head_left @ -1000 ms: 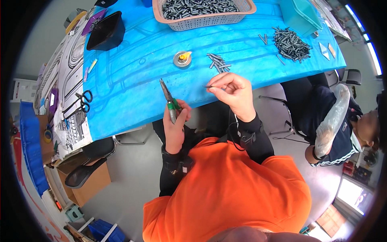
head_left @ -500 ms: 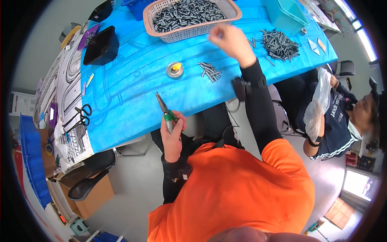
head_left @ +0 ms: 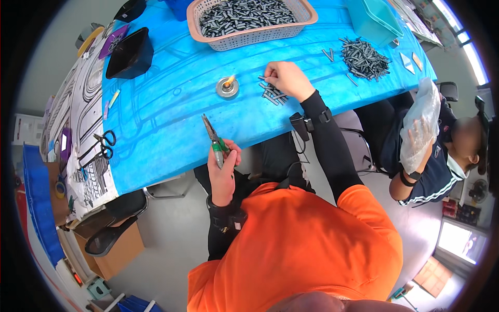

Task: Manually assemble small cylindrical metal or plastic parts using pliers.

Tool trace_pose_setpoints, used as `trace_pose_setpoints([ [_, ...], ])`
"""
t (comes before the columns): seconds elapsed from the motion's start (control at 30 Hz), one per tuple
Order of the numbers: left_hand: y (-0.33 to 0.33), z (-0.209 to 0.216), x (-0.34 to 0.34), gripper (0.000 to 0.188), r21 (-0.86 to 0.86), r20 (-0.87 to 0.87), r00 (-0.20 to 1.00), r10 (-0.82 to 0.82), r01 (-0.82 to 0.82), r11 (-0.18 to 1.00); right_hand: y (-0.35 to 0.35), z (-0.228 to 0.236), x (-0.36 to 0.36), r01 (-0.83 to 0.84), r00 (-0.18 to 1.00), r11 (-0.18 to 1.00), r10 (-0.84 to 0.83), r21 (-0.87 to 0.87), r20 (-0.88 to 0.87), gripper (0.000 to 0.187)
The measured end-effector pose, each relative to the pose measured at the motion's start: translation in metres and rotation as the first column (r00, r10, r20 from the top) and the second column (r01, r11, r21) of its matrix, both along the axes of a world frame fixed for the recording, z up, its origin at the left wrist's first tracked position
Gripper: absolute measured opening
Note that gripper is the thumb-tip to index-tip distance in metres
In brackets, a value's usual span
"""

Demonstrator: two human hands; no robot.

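Observation:
My left hand (head_left: 223, 165), at the table's near edge, is closed round needle-nose pliers (head_left: 212, 133) with green handles, their jaws pointing up and away. My right hand (head_left: 289, 79) pinches a short grey-black strip (head_left: 261, 77) that pokes out left of the fingertips. Below those fingers lies a small pile of similar strips (head_left: 272, 95), partly covered by the hand. Left of the pile, a small round metal burner (head_left: 227, 91) carries a yellow flame.
A pink basket (head_left: 249, 41) full of strips stands at the back. To the right are a larger strip heap (head_left: 365, 60) and a turquoise bin (head_left: 373, 23). Black bin (head_left: 130, 54) and scissors (head_left: 105, 144) lie left. A person holding a clear plastic bag (head_left: 420, 125) sits at right.
My right hand has come down and left from near the basket to the small pile, where a strip now shows at its fingertips. My left hand with the pliers has hardly moved.

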State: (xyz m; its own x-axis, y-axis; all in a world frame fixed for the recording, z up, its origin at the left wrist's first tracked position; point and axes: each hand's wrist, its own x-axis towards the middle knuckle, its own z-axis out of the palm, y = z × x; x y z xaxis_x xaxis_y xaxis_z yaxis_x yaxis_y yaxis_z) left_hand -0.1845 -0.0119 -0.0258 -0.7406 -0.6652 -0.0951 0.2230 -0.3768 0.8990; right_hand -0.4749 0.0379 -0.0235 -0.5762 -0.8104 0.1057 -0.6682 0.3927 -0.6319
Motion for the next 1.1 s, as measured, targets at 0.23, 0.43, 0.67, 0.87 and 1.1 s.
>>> trace_pose_setpoints([
  [0.23,-0.003,-0.001,0.006,0.016,0.013,0.057,0.998,0.019,-0.02,1.0,0.012,0.005,0.012,-0.036,0.972,0.974,0.087,-0.224,0.219,0.015],
  [0.43,-0.006,-0.004,0.004,0.016,0.024,0.033,0.999,0.009,-0.01,1.0,0.019,-0.001,0.016,0.007,0.971,0.95,0.068,-0.311,0.229,0.015],
  [0.67,-0.006,-0.005,0.003,0.015,0.05,0.063,0.998,-0.018,0.015,0.999,0.028,0.0,0.016,0.189,0.97,0.921,-0.122,-0.34,0.211,0.012],
  [0.87,-0.005,-0.008,0.002,0.016,0.044,0.076,0.997,-0.024,0.021,0.999,0.039,-0.003,0.025,0.259,0.801,0.877,0.039,-0.405,0.597,0.015],
  [1.1,-0.004,-0.01,-0.006,0.016,0.024,0.056,0.998,-0.016,0.015,1.0,0.046,0.002,0.052,0.226,0.868,0.916,-0.036,-0.331,0.496,0.014],
])
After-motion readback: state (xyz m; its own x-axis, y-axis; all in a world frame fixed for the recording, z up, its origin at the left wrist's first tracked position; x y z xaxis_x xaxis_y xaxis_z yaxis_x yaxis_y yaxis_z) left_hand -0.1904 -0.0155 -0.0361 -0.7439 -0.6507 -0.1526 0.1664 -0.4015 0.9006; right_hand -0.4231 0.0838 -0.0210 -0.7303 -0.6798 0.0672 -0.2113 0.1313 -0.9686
